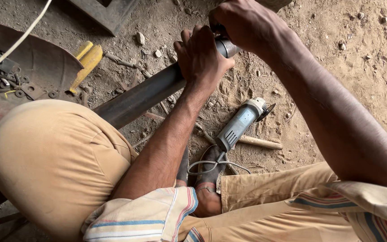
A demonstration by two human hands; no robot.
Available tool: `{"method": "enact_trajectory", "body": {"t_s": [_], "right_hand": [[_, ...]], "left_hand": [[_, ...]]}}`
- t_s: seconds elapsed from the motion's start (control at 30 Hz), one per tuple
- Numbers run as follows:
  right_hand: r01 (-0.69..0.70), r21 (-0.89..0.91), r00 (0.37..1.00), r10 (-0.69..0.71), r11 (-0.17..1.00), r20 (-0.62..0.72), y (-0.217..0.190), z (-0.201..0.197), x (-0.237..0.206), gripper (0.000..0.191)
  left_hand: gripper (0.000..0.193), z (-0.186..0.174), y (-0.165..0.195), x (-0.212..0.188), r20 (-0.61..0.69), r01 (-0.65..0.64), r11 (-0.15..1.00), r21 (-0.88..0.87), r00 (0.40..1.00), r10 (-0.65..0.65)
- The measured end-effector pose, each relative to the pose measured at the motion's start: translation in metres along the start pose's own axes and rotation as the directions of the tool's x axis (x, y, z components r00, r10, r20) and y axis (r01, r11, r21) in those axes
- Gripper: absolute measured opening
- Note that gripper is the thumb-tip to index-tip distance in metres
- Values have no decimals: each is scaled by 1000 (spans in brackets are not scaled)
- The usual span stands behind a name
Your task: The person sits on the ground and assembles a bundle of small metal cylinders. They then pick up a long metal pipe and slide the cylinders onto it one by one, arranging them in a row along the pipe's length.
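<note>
We have both hands on the pipe, a dark steel tube that runs from the left middle of the frame, over the left knee, up to the top centre. Our left hand is wrapped tight around it just short of its end; our right hand is closed over the end itself, and we cannot tell whether it holds anything besides the pipe.

Below the hands, at centre frame, the grinder lies on the dirt with its disc toward the upper right, and its cord loops across our foot. We judge that the main hazard: if the foot shifts, the cord could snag and drag the tool, disc first, toward leg or hand. Whether it is plugged in we cannot tell.

The pipe rests on the knee only, so a slackened grip could let it roll or slide off onto the foot or the grinder. A wooden handle and stones just beside the grinder make poor footing. At the upper left, a tray of washers sits well apart.
</note>
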State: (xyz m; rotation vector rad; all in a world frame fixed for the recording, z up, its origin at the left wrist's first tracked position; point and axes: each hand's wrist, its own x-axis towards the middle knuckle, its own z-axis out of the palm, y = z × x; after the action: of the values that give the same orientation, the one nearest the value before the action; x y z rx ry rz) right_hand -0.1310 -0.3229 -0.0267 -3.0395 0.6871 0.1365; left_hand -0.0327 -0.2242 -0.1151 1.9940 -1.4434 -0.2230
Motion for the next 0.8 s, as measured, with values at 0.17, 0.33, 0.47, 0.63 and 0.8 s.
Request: {"method": "enact_trajectory", "body": {"t_s": [0.17,0.33,0.47,0.63,0.8], "right_hand": [[22,-28,1000,-22,999,6,-6,-7,5,7],[37,-52,999,-36,998,4,-11,-14,7,6],[47,-64,999,-47,997,-1,-14,-18,8,5],[62,-80,998,-62,995,-5,-17,-20,8,4],[75,-94,997,-77,993,-22,-16,-19,5,4]], "left_hand": [[84,-2,-1,-1,-29,-21,1000,20,999,22],[88,-4,-1,-2,-73,-59,998,18,995,60],[86,-6,1,0,-9,-19,999,45,1000,19],[84,-9,4,-1,-23,-11,999,39,1000,12],[82,-14,5,-1,-4,-14,999,41,1000,14]]}}
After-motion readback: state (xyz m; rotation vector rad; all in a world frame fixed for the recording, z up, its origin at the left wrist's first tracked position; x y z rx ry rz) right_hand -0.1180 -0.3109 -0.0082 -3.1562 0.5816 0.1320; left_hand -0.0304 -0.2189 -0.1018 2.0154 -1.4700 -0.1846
